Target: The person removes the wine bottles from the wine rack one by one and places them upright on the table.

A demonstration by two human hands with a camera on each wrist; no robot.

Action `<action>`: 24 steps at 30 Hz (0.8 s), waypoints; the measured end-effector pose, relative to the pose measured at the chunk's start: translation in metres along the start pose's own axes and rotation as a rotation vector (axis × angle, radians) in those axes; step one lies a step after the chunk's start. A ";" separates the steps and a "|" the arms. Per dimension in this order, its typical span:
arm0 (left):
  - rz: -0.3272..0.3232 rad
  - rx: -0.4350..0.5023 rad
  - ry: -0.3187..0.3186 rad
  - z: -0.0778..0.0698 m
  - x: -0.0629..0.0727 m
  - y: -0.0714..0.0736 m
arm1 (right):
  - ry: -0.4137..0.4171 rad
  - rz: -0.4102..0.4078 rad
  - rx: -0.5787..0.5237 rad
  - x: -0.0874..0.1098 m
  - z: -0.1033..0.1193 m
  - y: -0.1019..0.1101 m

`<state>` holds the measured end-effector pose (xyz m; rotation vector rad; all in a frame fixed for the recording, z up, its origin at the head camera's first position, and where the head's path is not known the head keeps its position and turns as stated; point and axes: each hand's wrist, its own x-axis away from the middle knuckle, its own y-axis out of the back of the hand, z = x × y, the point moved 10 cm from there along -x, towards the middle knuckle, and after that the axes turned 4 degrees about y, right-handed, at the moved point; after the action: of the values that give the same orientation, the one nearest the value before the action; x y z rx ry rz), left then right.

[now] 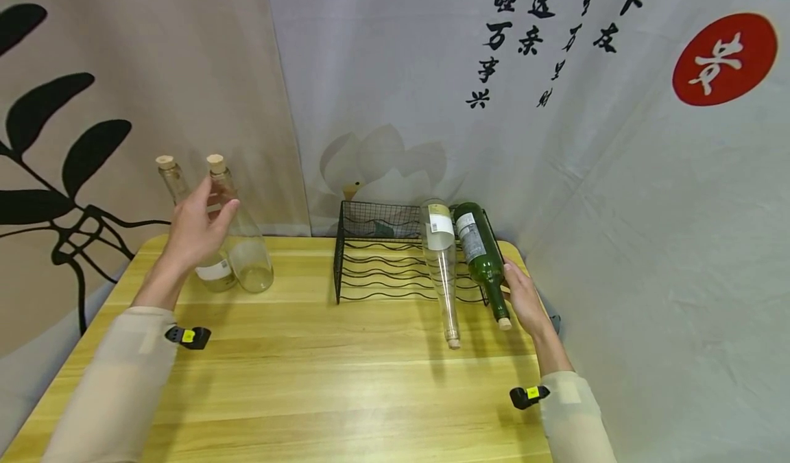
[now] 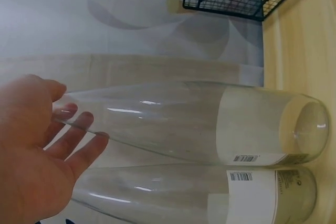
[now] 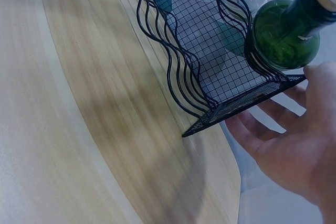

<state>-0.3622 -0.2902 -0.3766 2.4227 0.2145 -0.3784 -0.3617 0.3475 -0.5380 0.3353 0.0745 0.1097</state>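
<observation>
Head view: clear bottle (image 1: pixel 249 254), neck in the left hand (image 1: pixel 194 230)

Principal item: corked, centre left of the frame, upright or nearly so, base at the table (image 1: pixel 345 381). Grip: thumb and fingers about the neck; body running down and right from there. Left hand the nearer; right hand (image 1: pixel 527 298) well apart, at lower right.

Governing relation, by judgement: wire rack (image 1: pixel 339 254) lies to the right of the left hand's grip, right of centre in the frame. Bottles on it lie with necks toward the lower edge, so the held bottle's upright axis stands crosswise to theirs.

Right hand: at the rack's right end, fingers behind the end panel, thumb near its corner; whether clasping or merely resting, cannot tell.

Count:
- Bottles, four: the held one; second standing clear bottle (image 1: pixel 217 272), just beside it on the left; lying clear bottle (image 1: pixel 439 250); green bottle (image 1: pixel 478 247), lying on the rack to the right of that one.
- Corks (image 1: pixel 216 163), four, one per bottle.
- Rack, one.
- Black wrist devices (image 1: pixel 193 337), two.
</observation>
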 end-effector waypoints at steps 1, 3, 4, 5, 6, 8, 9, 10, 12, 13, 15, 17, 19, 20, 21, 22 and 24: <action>0.000 0.007 0.006 0.001 0.000 0.000 | 0.000 0.000 0.006 0.000 0.000 0.000; 0.003 0.022 0.020 0.002 -0.001 0.001 | -0.001 -0.003 0.013 0.000 -0.001 0.001; 0.005 0.028 0.028 0.003 -0.001 0.001 | -0.001 -0.003 0.015 0.000 -0.001 0.001; 0.010 0.036 0.040 0.004 -0.001 0.001 | -0.002 -0.004 0.017 0.000 -0.001 0.001; 0.019 0.042 0.057 0.005 -0.001 0.000 | -0.003 -0.004 0.018 0.000 -0.001 0.001; 0.035 0.049 0.085 0.007 -0.001 0.000 | -0.006 -0.003 0.016 0.000 0.000 0.001; 0.044 0.048 0.101 0.009 -0.001 -0.001 | -0.007 -0.003 0.013 0.001 0.000 0.000; 0.052 0.047 0.112 0.010 -0.001 -0.002 | -0.007 -0.003 0.011 0.001 0.001 0.000; 0.065 0.038 0.132 0.011 -0.001 -0.003 | -0.005 -0.002 0.007 0.001 0.001 0.000; 0.063 0.031 0.132 0.011 0.000 -0.002 | -0.005 -0.002 0.005 0.001 0.001 0.000; 0.064 0.016 0.141 0.011 0.000 -0.002 | -0.004 -0.006 0.008 0.001 0.001 0.000; 0.063 0.007 0.147 0.010 0.002 -0.002 | -0.006 -0.007 0.015 0.001 0.001 0.000; 0.063 0.011 0.147 0.008 0.003 -0.002 | -0.009 -0.008 0.019 0.000 0.000 0.001; 0.065 0.017 0.149 0.008 0.004 -0.002 | -0.010 -0.009 0.019 0.000 0.000 0.001; 0.066 0.025 0.147 0.007 0.005 -0.001 | -0.012 -0.009 0.019 0.000 0.000 0.001; 0.066 0.029 0.145 0.006 0.006 -0.001 | -0.012 -0.008 0.018 0.000 0.000 0.000; 0.065 0.042 0.138 0.004 0.008 -0.001 | -0.012 -0.007 0.016 0.000 0.000 0.000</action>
<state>-0.3557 -0.2920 -0.3826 2.4921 0.1892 -0.1889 -0.3616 0.3477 -0.5381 0.3520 0.0648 0.1005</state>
